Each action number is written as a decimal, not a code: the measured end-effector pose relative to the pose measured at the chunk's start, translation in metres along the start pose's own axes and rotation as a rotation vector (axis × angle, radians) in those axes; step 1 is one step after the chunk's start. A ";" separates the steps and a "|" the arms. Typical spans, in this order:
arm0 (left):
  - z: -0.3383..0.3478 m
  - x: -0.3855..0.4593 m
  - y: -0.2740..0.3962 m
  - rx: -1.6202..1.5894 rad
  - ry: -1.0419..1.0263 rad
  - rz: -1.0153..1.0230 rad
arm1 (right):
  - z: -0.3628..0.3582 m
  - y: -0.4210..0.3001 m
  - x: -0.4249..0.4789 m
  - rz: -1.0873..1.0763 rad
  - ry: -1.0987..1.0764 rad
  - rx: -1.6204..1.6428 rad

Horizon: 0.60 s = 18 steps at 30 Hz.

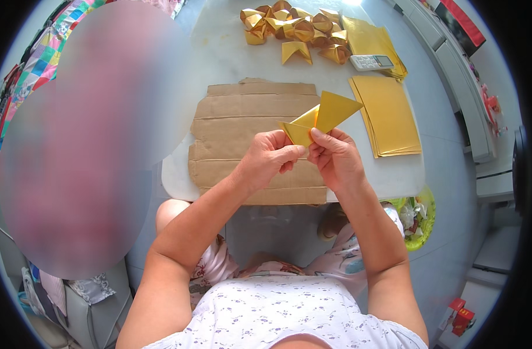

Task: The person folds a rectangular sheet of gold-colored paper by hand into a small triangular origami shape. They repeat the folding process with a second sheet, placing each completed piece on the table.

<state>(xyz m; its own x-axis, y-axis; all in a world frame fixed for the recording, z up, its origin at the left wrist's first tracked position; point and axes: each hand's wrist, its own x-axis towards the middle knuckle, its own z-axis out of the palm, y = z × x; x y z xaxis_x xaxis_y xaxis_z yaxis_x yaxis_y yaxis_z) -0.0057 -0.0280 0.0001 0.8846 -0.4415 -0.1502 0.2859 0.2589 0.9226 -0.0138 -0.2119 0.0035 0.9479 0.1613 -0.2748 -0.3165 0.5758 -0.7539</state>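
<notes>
A sheet of gold paper (338, 111), folded into pointed flaps, is held up over a flat piece of brown corrugated cardboard (248, 113). My left hand (274, 152) pinches its lower left part between thumb and fingers. With the thumb on the front near the centre crease, my right hand (335, 152) grips the lower right side. One triangular flap points up and right, and a narrower flap leans left. Fingers behind the paper are partly hidden.
Several folded gold paper ingots (303, 30) are heaped at the table's far side. Flat gold paper sheets (392, 115) lie stacked at the right, with more gold paper (370, 37) beyond, under a white remote control (372, 62). A green waste basket (427, 222) stands below the right edge. A blurred area covers the left.
</notes>
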 end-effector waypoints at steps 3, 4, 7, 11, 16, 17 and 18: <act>0.001 -0.001 -0.001 -0.011 -0.002 0.004 | -0.001 -0.001 0.000 0.015 0.011 0.022; 0.002 -0.002 -0.001 -0.010 -0.009 0.003 | -0.001 -0.002 0.000 0.021 0.018 0.031; 0.003 -0.002 -0.002 -0.019 -0.015 0.014 | 0.000 -0.004 -0.002 0.027 0.018 0.035; -0.002 -0.002 -0.010 0.008 -0.034 0.001 | 0.001 -0.007 -0.003 -0.072 0.047 -0.068; -0.004 0.000 -0.003 -0.140 0.019 -0.228 | 0.018 -0.022 -0.016 -0.684 0.219 -1.098; -0.007 0.001 -0.001 -0.215 0.003 -0.285 | 0.014 -0.023 -0.014 -0.924 0.177 -1.322; -0.008 0.002 0.003 -0.254 -0.009 -0.303 | 0.006 -0.024 -0.011 -1.163 0.131 -1.542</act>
<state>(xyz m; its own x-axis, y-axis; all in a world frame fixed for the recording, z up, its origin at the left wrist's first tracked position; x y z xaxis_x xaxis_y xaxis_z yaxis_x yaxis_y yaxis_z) 0.0001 -0.0215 -0.0007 0.7434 -0.5377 -0.3977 0.6163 0.3199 0.7196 -0.0169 -0.2227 0.0284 0.6997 0.1859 0.6898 0.5446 -0.7638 -0.3465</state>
